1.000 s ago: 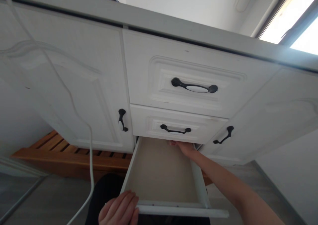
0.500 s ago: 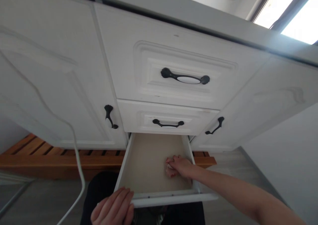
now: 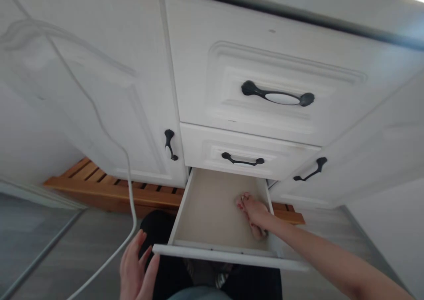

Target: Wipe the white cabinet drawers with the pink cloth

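The bottom drawer (image 3: 215,205) is pulled out, a white box with a beige floor. Inside it, near its right wall, my right hand (image 3: 254,209) is closed on a soft pinkish crumpled thing (image 3: 258,233) that looks like cloth. Part of it shows beyond the fingertips and part lies under the wrist; the rest is hidden by the hand. My left hand (image 3: 137,264) is open, fingers apart, beside the left end of the drawer front (image 3: 228,256). Whether its thumb touches that corner, I cannot tell.
Above are two closed drawers with dark handles (image 3: 277,96), flanked by cabinet doors (image 3: 132,92). A white cable (image 3: 130,194) hangs down on the left. A slatted wooden bench (image 3: 115,194) runs low behind the drawer. My knees are beneath the drawer front.
My left hand has let go of the drawer front and opened, moving slightly left. My right hand has stayed in the drawer with the pinkish cloth-like thing, nearer the right wall. The view has shifted.
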`<state>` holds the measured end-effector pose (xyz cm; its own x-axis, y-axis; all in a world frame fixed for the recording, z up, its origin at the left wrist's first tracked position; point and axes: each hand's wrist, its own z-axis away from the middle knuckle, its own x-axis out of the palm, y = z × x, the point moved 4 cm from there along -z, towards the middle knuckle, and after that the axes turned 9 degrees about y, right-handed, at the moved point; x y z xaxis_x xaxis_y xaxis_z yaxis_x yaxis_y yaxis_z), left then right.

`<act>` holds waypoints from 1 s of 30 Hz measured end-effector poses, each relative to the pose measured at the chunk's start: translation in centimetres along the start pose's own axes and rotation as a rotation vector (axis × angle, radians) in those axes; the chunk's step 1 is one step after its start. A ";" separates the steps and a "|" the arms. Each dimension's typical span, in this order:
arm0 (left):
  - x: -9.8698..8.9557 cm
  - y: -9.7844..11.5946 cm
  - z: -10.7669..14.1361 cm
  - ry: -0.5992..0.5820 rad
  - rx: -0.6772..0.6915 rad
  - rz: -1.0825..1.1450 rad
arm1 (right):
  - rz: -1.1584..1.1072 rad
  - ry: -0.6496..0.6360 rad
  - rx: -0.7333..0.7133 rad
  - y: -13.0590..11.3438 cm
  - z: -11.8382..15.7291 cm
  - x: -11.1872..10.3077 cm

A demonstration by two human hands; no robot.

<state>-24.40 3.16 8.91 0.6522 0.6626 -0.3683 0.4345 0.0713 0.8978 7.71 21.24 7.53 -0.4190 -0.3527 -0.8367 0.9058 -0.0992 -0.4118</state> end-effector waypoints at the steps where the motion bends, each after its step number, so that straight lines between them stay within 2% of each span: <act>1: 0.3 -0.9 0.7 -0.022 -0.134 0.062 | -0.020 -0.035 0.018 -0.8 0.3 1.1; 2: 0.9 -1.7 1.5 -0.053 -0.227 0.120 | -0.037 -0.070 0.025 -1.8 0.7 2.3; 4: 2.0 -3.2 2.9 -0.114 -0.313 0.194 | -0.059 -0.137 -0.006 -4.5 1.4 4.8; 7: 3.1 -5.3 3.9 -0.213 -0.307 0.168 | -0.085 -0.230 -0.151 -9.2 1.9 7.8; 10: 3.1 -6.5 3.4 -0.302 -0.272 0.108 | -0.090 -0.330 -0.319 -13.1 1.9 9.4; 12: 3.1 -6.7 3.0 -0.325 -0.275 0.098 | -0.086 -0.396 -0.414 -14.6 1.9 9.7; 14: 3.3 -6.5 2.9 -0.328 -0.272 0.097 | -0.087 -0.460 -0.489 -15.0 1.8 9.6; 20: 4.8 -6.5 2.9 -0.252 -0.263 0.102 | -0.145 -0.664 -0.569 -13.9 1.2 8.0; 24: 4.9 -6.5 2.2 -0.278 -0.242 0.089 | -0.534 -0.703 -0.502 -15.4 2.0 7.5; 26: 4.8 -6.3 2.0 -0.298 -0.237 0.084 | -0.762 -0.678 -0.506 -17.1 3.0 7.5; 28: 4.7 -6.5 2.0 -0.281 -0.239 0.066 | -0.897 -0.673 -0.558 -19.2 4.1 7.8; 30: 4.7 -6.9 2.2 -0.255 -0.242 0.042 | -1.016 -0.736 -0.548 -21.0 4.7 8.4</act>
<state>-22.92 4.12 0.45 0.8138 0.4637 -0.3504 0.2639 0.2424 0.9336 -14.55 16.00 10.85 -0.5926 -0.7719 0.2303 0.0092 -0.2923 -0.9563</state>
